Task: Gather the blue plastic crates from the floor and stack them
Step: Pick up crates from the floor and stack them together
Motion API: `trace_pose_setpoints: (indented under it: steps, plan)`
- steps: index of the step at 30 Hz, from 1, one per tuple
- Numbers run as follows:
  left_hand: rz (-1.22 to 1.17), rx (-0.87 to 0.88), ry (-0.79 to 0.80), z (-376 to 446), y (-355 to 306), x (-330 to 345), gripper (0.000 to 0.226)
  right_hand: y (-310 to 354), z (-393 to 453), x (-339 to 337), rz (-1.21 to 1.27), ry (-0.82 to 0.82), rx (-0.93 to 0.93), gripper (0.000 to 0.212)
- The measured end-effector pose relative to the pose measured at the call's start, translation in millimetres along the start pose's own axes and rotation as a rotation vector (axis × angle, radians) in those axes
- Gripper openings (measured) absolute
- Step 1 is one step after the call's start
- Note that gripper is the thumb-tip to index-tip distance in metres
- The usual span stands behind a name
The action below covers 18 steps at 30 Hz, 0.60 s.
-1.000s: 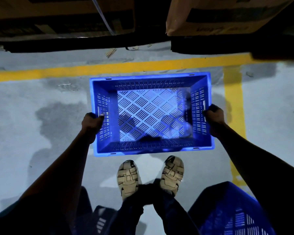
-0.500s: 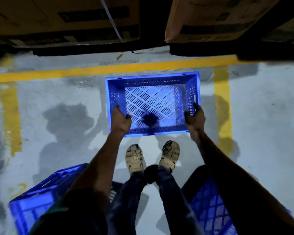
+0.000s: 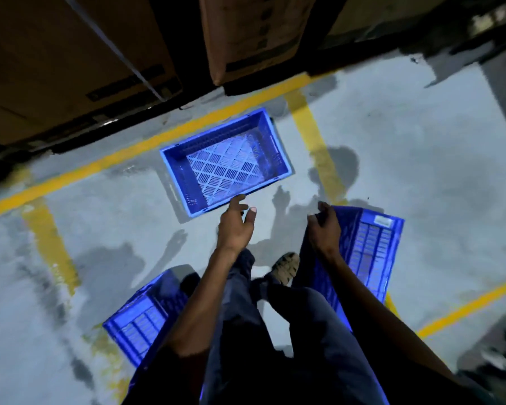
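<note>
A blue slotted plastic crate (image 3: 225,162) stands upright and empty on the grey floor beside a yellow line. My left hand (image 3: 235,226) hovers just short of its near rim, fingers loosely spread, holding nothing. Over to the right, my right hand (image 3: 324,229) hangs with loosely curled fingers above the edge of a second blue crate (image 3: 368,249) and grips nothing. A third blue crate (image 3: 143,323) lies at the lower left, partly hidden behind my left arm and leg.
Large cardboard boxes (image 3: 254,33) on dark pallets fill the top of the view behind the yellow floor line (image 3: 100,163). More yellow lines (image 3: 319,147) mark floor bays. My legs and one sandalled foot (image 3: 287,267) stand between the crates.
Both hands have let go of the upright crate, which now rests on the floor. I have risen and turned, so the view tilts and both other crates show.
</note>
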<state>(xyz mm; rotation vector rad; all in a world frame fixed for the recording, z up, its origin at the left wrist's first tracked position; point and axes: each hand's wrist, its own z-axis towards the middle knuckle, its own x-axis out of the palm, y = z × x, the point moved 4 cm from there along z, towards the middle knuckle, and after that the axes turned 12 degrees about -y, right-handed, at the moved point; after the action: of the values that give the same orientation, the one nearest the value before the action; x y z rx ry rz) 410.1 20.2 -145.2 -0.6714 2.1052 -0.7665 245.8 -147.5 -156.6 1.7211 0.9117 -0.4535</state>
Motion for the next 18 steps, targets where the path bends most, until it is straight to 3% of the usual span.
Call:
trace_pose_setpoints:
  steps: [9,18]
  plan:
    - [0.171,0.158,0.181,-91.3,-21.5,51.0,0.036,-142.3,-45.2,-125.5,0.106,-0.221,0.269,0.037]
    - [0.372,0.340,0.457,-149.9,-29.3,205.3,0.036,-291.3,-43.1,-168.2,0.266,-0.402,0.545,0.040]
